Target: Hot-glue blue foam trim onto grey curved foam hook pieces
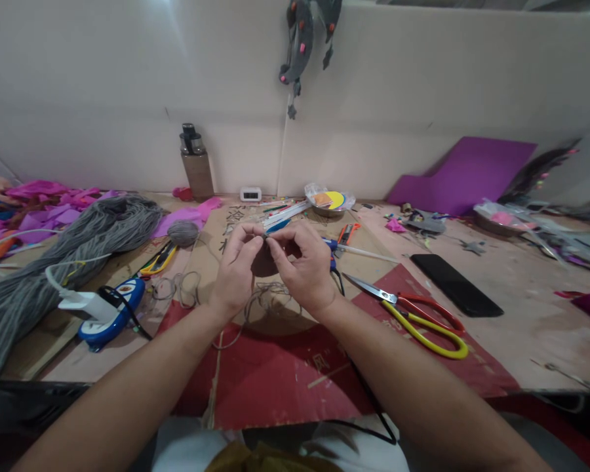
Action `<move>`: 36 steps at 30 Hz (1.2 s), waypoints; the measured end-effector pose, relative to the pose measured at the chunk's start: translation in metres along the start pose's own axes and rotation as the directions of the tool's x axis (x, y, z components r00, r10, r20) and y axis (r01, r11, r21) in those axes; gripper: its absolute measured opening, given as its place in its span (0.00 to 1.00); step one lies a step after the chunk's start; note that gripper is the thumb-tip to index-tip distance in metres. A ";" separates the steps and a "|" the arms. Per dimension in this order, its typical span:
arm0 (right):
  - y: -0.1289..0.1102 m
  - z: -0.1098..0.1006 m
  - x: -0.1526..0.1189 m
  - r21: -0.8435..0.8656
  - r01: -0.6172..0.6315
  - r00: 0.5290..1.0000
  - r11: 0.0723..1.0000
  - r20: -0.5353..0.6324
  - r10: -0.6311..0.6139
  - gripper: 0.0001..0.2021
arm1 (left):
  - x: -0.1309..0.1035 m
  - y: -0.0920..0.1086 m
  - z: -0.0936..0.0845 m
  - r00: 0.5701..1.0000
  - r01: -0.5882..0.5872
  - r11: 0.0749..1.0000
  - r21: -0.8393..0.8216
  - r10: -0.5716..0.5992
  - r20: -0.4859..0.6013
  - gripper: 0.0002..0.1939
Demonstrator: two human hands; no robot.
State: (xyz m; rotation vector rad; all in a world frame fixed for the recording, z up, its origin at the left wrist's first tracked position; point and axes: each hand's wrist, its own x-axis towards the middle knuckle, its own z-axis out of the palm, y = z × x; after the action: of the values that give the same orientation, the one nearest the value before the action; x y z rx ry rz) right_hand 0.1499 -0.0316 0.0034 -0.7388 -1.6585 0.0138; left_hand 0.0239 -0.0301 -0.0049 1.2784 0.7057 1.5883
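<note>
Forearms [170,367] nearest; your left hand [233,272] and right hand [307,265] meet mid-scene.
You pinch a dark piece [265,257], partly hidden, above the cardboard [270,373]; yarn ball [183,233] sits far left, scissors [398,300] lie right.

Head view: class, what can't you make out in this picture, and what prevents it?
All in the head view:
Dark piece: its upper part is hidden by the left hand and the right hand, so its full shape is unclear.
Clock: digits too small and blurred to read.
Hanging ornament: top cut off by the upper edge.
Yarn hank: cut off by the left edge.
</note>
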 end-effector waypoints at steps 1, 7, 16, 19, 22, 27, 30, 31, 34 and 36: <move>0.000 0.000 0.000 -0.002 0.011 1.000 1.000 0.004 -0.011 0.04 | 0.000 0.000 0.000 1.000 -0.003 1.000 0.007 0.003 -0.009 0.05; 0.002 -0.001 0.000 -0.006 0.037 0.999 0.999 0.027 -0.037 0.04 | 0.001 0.002 0.003 0.999 0.039 0.998 -0.056 -0.040 -0.008 0.07; -0.002 -0.002 0.001 0.005 -0.038 0.999 0.999 0.023 0.037 0.04 | 0.001 0.003 0.004 0.999 0.000 0.999 -0.053 -0.003 -0.045 0.05; -0.001 -0.003 0.002 -0.007 -0.072 0.997 0.997 0.006 0.072 0.06 | 0.002 0.004 0.004 0.998 -0.009 0.999 -0.031 0.007 -0.068 0.06; 0.002 -0.004 0.003 -0.034 -0.088 0.996 0.996 -0.016 0.087 0.07 | 0.003 0.004 0.003 0.996 0.001 0.999 -0.040 -0.004 -0.084 0.07; 0.007 -0.006 0.005 -0.056 -0.101 0.994 0.993 -0.034 0.099 0.09 | 0.003 0.002 0.003 0.997 0.045 0.998 -0.053 -0.048 -0.053 0.09; 0.008 -0.007 0.006 -0.060 -0.131 0.991 0.989 -0.035 0.130 0.11 | 0.002 0.003 0.004 0.997 0.059 0.997 -0.059 -0.061 -0.041 0.09; 0.009 -0.007 0.007 -0.056 -0.149 0.989 0.987 -0.030 0.147 0.12 | 0.002 0.004 0.004 0.997 0.061 0.996 -0.059 -0.064 -0.044 0.10; 0.010 -0.006 0.007 0.018 -0.225 0.974 0.974 0.005 0.225 0.12 | 0.004 0.005 0.004 0.996 0.069 0.995 -0.070 -0.073 -0.057 0.10; 0.011 -0.005 0.008 0.095 -0.298 0.954 0.950 0.053 0.294 0.10 | 0.005 0.006 0.003 0.994 0.073 0.994 -0.083 -0.078 -0.070 0.11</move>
State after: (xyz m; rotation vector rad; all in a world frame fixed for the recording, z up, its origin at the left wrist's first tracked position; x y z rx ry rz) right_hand 0.1591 -0.0208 0.0070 -0.9077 -1.5569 0.3263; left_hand 0.0248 -0.0283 0.0031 1.1276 0.7206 1.5923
